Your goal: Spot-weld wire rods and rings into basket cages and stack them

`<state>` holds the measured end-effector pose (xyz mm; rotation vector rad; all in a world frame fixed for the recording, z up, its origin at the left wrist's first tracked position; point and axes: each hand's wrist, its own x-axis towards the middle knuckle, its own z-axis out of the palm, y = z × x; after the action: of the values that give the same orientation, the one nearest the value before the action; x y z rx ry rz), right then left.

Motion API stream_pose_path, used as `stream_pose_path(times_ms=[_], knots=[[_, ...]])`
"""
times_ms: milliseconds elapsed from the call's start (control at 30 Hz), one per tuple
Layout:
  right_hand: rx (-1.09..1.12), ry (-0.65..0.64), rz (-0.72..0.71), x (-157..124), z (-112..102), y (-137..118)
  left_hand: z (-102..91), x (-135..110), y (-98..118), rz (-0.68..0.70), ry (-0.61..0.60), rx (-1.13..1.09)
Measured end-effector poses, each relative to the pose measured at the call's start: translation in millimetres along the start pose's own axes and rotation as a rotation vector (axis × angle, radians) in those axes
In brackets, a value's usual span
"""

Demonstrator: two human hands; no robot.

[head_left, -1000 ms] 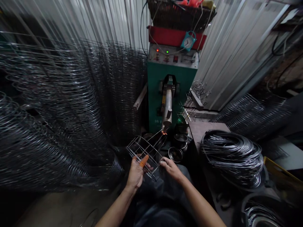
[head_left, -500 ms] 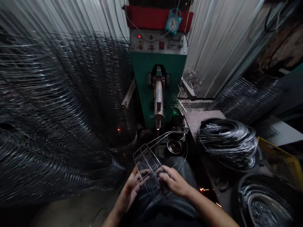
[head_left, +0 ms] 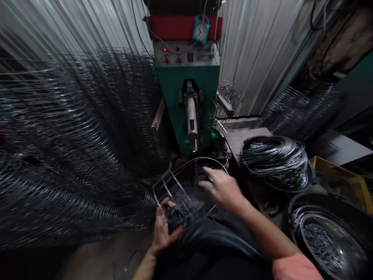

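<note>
Left hand [head_left: 163,231], pinch indeterminate, meets silver, curved-rim wire frame [head_left: 181,188]; right hand [head_left: 225,190], fingers spread. Apparent step: regripping; next move requires steady support.

Metalworking workshop, green machine [head_left: 190,109], tall stacks of wire rings [head_left: 84,112], bundled wire [head_left: 274,157], corrugated wall [head_left: 247,58].

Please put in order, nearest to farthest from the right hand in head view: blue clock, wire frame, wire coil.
1. Wire frame, mostly left of the right hand
2. Wire coil, on the right
3. Blue clock, up at the back
</note>
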<state>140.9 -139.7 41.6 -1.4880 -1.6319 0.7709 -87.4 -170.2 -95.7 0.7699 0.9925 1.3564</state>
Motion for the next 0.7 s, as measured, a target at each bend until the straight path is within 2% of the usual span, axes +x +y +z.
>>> stream_pose_path(times_ms=[67,133,167,233,300,433,533,633,700], knots=[[-0.107,0.178,0.020,-13.0,-32.9,18.9,-6.3,6.8,3.2,0.120,-0.005,-0.030],[-0.125,0.208,0.145,-19.8,-52.5,44.6,-8.3,14.2,4.0,0.155,-0.005,-0.092],[-0.125,0.196,0.205,-20.7,-55.5,57.0,-7.1,17.2,3.6,0.145,-0.007,-0.125],[-0.088,0.126,0.279,-19.5,-50.0,75.2,-1.4,20.8,2.8,0.118,-0.017,-0.180],[-0.009,0.044,0.281,-17.4,-36.1,81.4,5.8,21.3,3.8,0.106,-0.026,-0.225],[0.169,-0.036,0.232,-15.5,-14.5,68.9,10.7,22.1,8.9,0.083,-0.022,-0.287],[0.192,-0.038,0.235,-17.0,-14.5,64.1,5.5,29.3,3.6,-0.029,-0.009,-0.393],[-0.015,0.051,0.210,-30.2,-38.5,83.2,-0.7,38.1,-13.7,-0.180,0.017,-0.479],[-0.314,0.180,0.228,-50.5,-73.8,111.3,-3.5,41.8,-27.0,-0.251,0.049,-0.485]])
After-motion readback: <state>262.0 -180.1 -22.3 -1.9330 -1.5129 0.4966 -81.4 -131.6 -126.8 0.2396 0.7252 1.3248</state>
